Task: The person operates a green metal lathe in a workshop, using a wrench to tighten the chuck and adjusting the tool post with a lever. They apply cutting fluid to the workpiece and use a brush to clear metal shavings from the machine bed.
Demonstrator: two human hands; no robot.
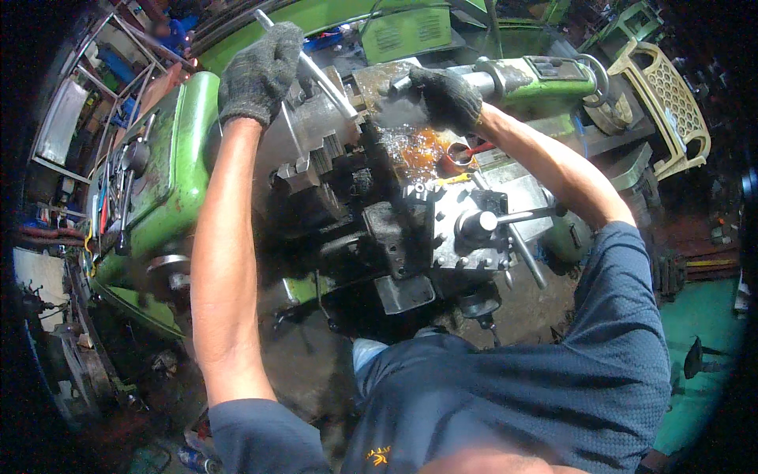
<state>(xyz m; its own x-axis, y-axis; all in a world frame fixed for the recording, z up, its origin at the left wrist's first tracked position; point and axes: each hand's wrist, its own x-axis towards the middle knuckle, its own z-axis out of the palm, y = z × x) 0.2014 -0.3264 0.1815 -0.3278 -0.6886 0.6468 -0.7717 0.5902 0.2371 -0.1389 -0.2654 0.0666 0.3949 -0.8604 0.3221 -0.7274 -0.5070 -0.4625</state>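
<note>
My left hand (260,75), in a dark grey knit glove, is closed around a long bare metal bar (328,88). The bar slants down to the right, its lower end close above the lathe chuck (308,170). Stepped jaws stand out from the chuck's face. My right hand (446,99), gloved alike, curls over a grey metal cylinder (478,82) in line with the green tailstock (545,79). A short metal end shows past its fingers on the chuck side; the glove hides the part between.
The tool post (470,229) with its lever handle stands nearer to me. A red pot (458,158) with a brush sits beside wet, oily brown metal. The green headstock (170,166) carries hand tools on the left. A beige plastic chair (667,103) stands at the far right.
</note>
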